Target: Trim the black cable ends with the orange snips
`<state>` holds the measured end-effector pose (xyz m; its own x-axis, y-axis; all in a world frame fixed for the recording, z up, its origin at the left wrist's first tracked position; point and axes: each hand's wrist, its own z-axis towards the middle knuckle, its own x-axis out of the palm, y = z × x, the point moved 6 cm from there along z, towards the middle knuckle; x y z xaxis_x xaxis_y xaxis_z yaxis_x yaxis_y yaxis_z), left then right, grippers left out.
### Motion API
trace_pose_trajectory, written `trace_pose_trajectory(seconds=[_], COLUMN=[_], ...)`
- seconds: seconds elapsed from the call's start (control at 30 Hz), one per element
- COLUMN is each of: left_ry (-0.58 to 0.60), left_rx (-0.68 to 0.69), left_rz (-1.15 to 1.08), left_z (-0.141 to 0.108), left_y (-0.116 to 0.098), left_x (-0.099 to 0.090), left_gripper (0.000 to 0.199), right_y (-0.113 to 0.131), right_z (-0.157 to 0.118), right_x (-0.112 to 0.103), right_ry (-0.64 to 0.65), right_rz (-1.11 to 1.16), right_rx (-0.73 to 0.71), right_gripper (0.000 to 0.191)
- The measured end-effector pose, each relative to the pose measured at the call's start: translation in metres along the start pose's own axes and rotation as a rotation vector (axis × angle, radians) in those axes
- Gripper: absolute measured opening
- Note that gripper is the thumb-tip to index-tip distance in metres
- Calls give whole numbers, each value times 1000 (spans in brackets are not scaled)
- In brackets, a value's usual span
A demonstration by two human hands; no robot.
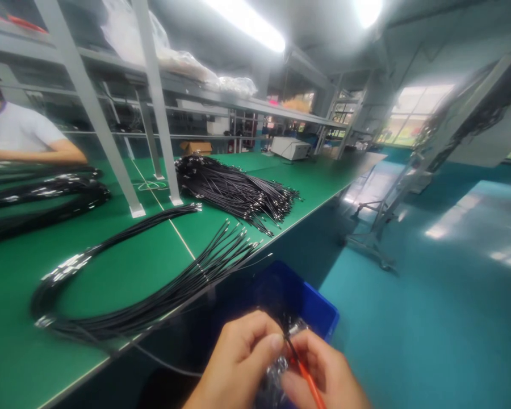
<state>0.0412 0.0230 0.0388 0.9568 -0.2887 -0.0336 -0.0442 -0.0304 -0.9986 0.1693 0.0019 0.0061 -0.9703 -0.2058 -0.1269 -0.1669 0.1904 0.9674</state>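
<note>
Green matting covers the long workbench to the left of my hands, and a glossy teal floor spreads out to their right. Ahead of them, metal uprights carry a shelf piled with clear plastic sheeting. My right hand grasps a slim orange-handled tool, its dark front end slanting up toward my left thumb. My left hand is drawn in close beside it, thumb pressed to forefinger at that end (whatever sits in the pinch is too small for me to tell). One loose cable hangs from the bench edge and runs behind my left wrist. Below my hands, and just past them, sits a blue plastic bin with crinkled clear plastic in it. Left of my hands, a bundle of black cables bends in a U on the matting, one set of tips fanned out at the edge. Farther ahead lies a thick heap of black cables, with a white equipment box behind it. Well off to the left, a person in a pale shirt sits behind more looped cables; right of my hands, well apart, stands a wheeled metal stand.
</note>
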Motion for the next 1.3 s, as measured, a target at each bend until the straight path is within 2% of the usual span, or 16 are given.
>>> trace_pose_trajectory(seconds=[0.17, 0.3, 0.37, 0.43, 0.53, 0.67, 0.8, 0.9, 1.03, 1.13, 1.2, 1.3], left_ry=[52, 120, 108, 104, 139, 182, 217, 171, -113, -241, -279, -329], left_rx=[-44, -110, -129, -154, -197, -224, -214, -116, 196, 433, 512, 542], left_rz=[-77, -311, -403, -431, -437, -423, -359, -232, 144, 353, 397, 438], left_z=[2, 2, 2, 1, 1, 2, 3, 1, -7, -17, -21, -23], left_y=[0, 6, 8, 10, 13, 14, 11, 5, -8, -19, -23, -27], left_x=[0, 1, -2, -3, 0, 5, 6, 4, -5, -4, -4, -7], left_gripper=[26, 28, 28, 28, 27, 25, 27, 23, 6, 13, 13, 13], right_y=[6, -7, -18, -19, 1, 34, 40, 34, 32, 35, 36, 29], right_z=[1, 4, 7, 7, 5, 4, 2, 0, -1, -3, -5, -8], right_x=[3, 1, -4, -12, -19, -10, -6, -11, -14, -15, -17, -20], right_ry=[1, 0, -48, -156, -308, -277, -291, -363, -414, -414, -410, -361], right_rz=[-36, -12, -10, 2, 79, 260, 240, 173, 164, 178, 173, 117], right_rx=[-33, -50, -42, -64, -190, -276, -298, -289, -240, -205, -208, -181], right_gripper=[20, 20, 20, 21, 23, 21, 28, 27, 22, 18, 19, 23])
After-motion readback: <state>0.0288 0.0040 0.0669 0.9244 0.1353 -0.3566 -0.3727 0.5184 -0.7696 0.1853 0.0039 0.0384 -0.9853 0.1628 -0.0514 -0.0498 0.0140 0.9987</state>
